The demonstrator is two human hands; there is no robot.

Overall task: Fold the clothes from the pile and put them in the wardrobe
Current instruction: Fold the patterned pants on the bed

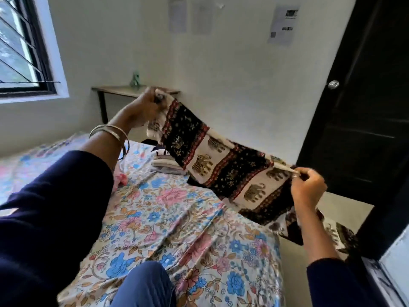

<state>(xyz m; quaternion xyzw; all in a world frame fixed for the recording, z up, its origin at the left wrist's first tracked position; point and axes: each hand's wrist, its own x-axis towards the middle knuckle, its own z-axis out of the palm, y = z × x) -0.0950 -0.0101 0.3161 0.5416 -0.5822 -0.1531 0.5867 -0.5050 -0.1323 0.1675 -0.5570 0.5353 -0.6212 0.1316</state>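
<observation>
Left hand (141,107) and right hand (306,187) are each pinching an end of the elephant-print garment (221,165), stretching it in the air above the bed (177,218) — the lower part is hanging past the bed's right edge. Risk: the thin pinch slipping, or the trailing end dragging to the floor.

White walls (232,69), three paper sheets (282,24) taped high. Barred, dark-framed window (24,52) at left, daylight coming through. Narrow wooden side table (124,90) against far wall, small green figure (135,79) on top. Dark door (363,120) with round metal knob (333,84) at right. Floral sheet covering bed (177,229).
</observation>
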